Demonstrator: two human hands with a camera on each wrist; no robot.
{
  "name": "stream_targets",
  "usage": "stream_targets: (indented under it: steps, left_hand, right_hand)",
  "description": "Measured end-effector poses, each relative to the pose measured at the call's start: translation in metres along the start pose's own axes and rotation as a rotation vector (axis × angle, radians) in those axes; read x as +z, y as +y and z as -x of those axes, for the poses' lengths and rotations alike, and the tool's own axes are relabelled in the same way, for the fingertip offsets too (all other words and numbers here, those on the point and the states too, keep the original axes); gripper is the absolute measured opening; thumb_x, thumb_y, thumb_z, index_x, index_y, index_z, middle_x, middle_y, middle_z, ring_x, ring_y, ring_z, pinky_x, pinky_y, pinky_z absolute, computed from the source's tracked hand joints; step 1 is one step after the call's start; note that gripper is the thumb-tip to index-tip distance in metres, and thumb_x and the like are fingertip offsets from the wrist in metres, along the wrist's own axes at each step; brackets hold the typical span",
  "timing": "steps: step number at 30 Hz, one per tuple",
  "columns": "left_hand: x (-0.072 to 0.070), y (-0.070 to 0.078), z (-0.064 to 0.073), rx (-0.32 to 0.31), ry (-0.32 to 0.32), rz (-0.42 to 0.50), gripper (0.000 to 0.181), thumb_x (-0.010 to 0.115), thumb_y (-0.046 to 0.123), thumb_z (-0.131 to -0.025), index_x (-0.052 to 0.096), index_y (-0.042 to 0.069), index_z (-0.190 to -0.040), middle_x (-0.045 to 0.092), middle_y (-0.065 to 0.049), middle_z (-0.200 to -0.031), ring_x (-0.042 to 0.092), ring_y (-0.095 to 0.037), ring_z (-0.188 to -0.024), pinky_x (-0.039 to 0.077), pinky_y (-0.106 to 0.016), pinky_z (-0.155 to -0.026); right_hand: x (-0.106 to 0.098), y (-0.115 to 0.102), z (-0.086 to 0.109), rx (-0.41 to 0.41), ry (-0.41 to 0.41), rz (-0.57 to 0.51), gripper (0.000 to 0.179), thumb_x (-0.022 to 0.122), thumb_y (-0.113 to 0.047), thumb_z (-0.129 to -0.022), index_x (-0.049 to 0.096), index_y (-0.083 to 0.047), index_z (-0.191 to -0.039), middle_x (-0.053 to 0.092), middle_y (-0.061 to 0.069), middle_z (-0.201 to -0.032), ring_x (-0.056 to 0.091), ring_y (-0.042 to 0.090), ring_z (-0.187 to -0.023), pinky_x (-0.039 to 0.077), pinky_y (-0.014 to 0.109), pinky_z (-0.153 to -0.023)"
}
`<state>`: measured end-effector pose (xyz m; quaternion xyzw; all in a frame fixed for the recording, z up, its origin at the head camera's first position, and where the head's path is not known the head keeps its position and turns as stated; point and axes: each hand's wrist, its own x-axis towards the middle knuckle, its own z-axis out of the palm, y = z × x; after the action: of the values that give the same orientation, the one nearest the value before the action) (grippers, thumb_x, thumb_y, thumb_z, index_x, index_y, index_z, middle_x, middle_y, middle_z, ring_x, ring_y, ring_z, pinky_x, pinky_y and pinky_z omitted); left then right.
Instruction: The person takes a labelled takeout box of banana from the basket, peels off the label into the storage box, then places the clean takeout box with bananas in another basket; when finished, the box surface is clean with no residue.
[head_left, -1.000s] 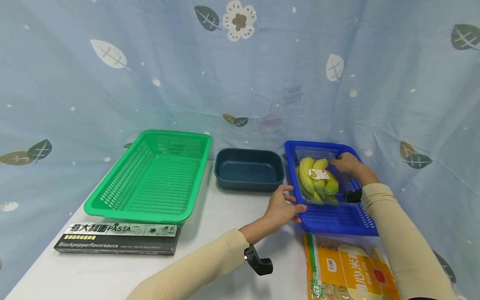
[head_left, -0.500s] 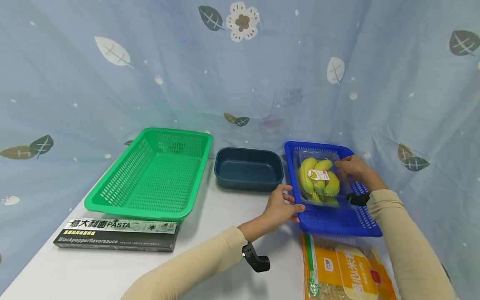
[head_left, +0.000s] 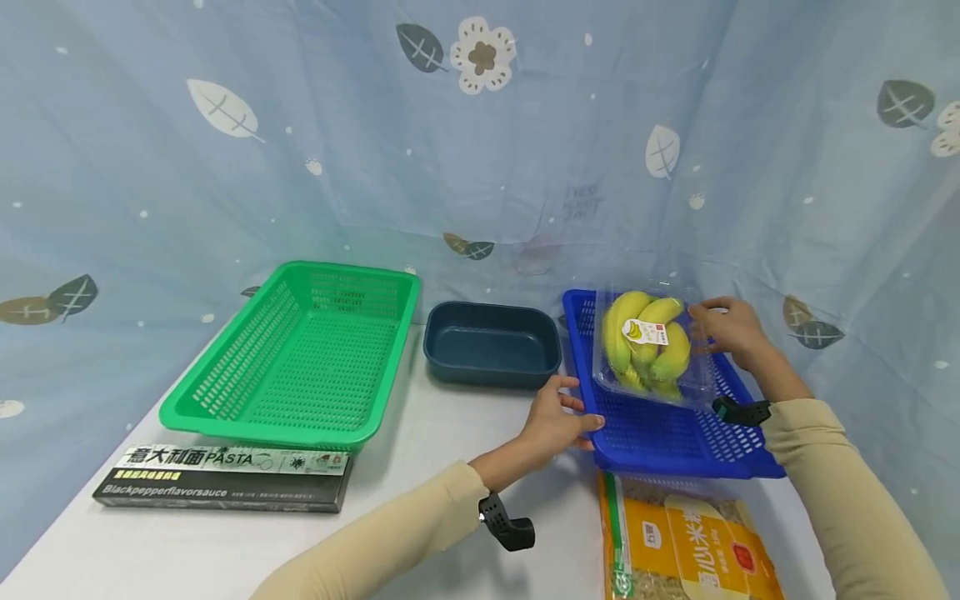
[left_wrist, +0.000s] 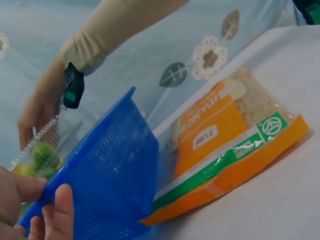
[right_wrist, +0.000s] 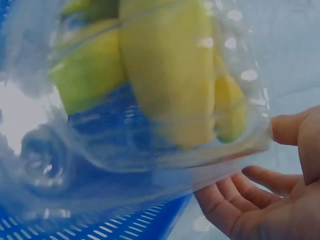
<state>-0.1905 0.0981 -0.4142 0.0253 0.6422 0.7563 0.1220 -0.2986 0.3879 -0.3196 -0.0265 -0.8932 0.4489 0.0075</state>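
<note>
A clear plastic box of bananas [head_left: 647, 342], with a small white label on its lid, is held over the blue basket [head_left: 660, 442]. My right hand [head_left: 731, 329] grips the box by its right side; in the right wrist view the thumb [right_wrist: 290, 129] lies on one side of the box edge and the fingers are beneath. At the basket's left rim, my left hand [head_left: 555, 423] pinches the edge between thumb and fingers, as the left wrist view shows close up. Through the clear plastic the yellow-green bananas [right_wrist: 167, 75] show.
An orange bag of dry noodles [head_left: 693, 542] lies in front of the blue basket. A dark blue rectangular bin [head_left: 492, 373] stands at the back middle. To the left is a green basket [head_left: 322, 367], with a black pasta box [head_left: 225, 479] before it. A patterned curtain hangs behind.
The banana box has risen out of the blue basket toward the camera, gripped by my right hand, which moved right and up. My left hand has stayed on the basket rim.
</note>
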Motion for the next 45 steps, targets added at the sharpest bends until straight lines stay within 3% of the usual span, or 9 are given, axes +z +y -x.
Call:
stream_targets:
  steps: [3,10,17,20,23,28,33,41,45]
  left_hand:
    - [-0.002,-0.001,0.003,-0.001,-0.004,0.006,0.059,0.079,-0.005,-0.082,0.051,0.01,-0.132,0.055,-0.012,-0.097,0.063,-0.02,-0.066,0.058,-0.033,-0.052]
    - [-0.005,-0.001,0.004,0.005,-0.025,-0.011,0.06,0.08,-0.003,-0.082,0.05,0.009,-0.133,0.055,-0.011,-0.098,0.064,-0.019,-0.067,0.059,-0.033,-0.054]
    - [-0.024,0.008,0.0,0.045,-0.079,-0.211,0.066,0.084,0.012,-0.083,0.049,0.004,-0.138,0.061,-0.013,-0.108,0.07,-0.023,-0.073,0.061,-0.039,-0.065]
    - [-0.034,0.014,0.003,0.071,-0.092,-0.344,0.07,0.085,0.027,-0.082,0.049,0.005,-0.139,0.062,-0.013,-0.116,0.069,-0.022,-0.085,0.06,-0.039,-0.074]
    - [-0.043,0.02,0.009,0.093,-0.101,-0.375,0.075,0.085,0.037,-0.08,0.05,0.007,-0.14,0.062,-0.011,-0.122,0.065,-0.021,-0.102,0.057,-0.038,-0.082]
    - [-0.052,0.03,0.022,0.111,-0.133,-0.284,0.079,0.083,0.042,-0.081,0.048,0.009,-0.144,0.058,-0.01,-0.134,0.057,-0.026,-0.12,0.053,-0.041,-0.094]
    - [-0.05,0.039,0.035,0.095,-0.158,-0.197,0.085,0.081,0.045,-0.083,0.041,0.01,-0.149,0.054,-0.014,-0.14,0.053,-0.031,-0.128,0.05,-0.041,-0.099]
    - [-0.043,0.044,0.044,0.124,-0.142,0.048,0.08,0.077,0.036,-0.088,0.032,0.013,-0.151,0.058,-0.015,-0.133,0.062,-0.025,-0.116,0.055,-0.044,-0.091]
    - [-0.036,0.05,0.049,0.135,-0.1,0.19,0.092,0.077,0.034,-0.087,0.019,0.011,-0.154,0.057,-0.016,-0.131,0.066,-0.028,-0.11,0.057,-0.045,-0.087]
  right_hand:
    - [0.0,-0.005,0.008,-0.025,0.056,0.015,0.075,0.047,-0.04,-0.104,0.026,0.015,-0.149,0.042,0.043,-0.135,0.06,0.038,-0.104,0.059,0.031,-0.061]
    - [0.005,-0.017,0.022,-0.011,0.146,-0.045,0.076,0.05,-0.044,-0.102,0.029,0.01,-0.151,0.047,0.036,-0.131,0.06,-0.003,-0.071,0.058,0.025,-0.061]
    - [0.019,-0.042,0.032,-0.041,0.165,-0.122,0.074,0.054,-0.043,-0.101,0.033,0.008,-0.15,0.051,0.029,-0.126,0.062,0.0,-0.075,0.06,0.028,-0.064]
    - [0.023,-0.054,0.036,-0.051,0.176,-0.128,0.072,0.055,-0.042,-0.1,0.036,0.008,-0.148,0.055,0.021,-0.116,0.063,0.002,-0.074,0.06,0.029,-0.062]
    - [0.024,-0.066,0.04,-0.076,0.186,-0.151,0.069,0.057,-0.041,-0.1,0.039,0.007,-0.146,0.058,0.013,-0.105,0.064,0.006,-0.075,0.059,0.029,-0.06]
    - [0.027,-0.085,0.05,-0.103,0.204,-0.196,0.063,0.062,-0.038,-0.098,0.045,0.007,-0.139,0.063,0.0,-0.087,0.064,0.008,-0.072,0.058,0.027,-0.057]
    - [0.035,-0.099,0.063,-0.126,0.202,-0.181,0.064,0.062,-0.037,-0.099,0.045,0.007,-0.142,0.062,-0.006,-0.087,0.061,0.007,-0.073,0.056,0.024,-0.056]
    - [0.045,-0.111,0.079,-0.124,0.181,-0.303,0.063,0.066,-0.033,-0.098,0.041,0.007,-0.14,0.065,-0.006,-0.087,0.064,0.008,-0.075,0.058,0.025,-0.058]
    - [0.047,-0.114,0.095,-0.089,0.158,-0.426,0.057,0.069,-0.03,-0.096,0.04,0.0,-0.136,0.062,0.001,-0.094,0.062,0.012,-0.077,0.06,0.028,-0.062]
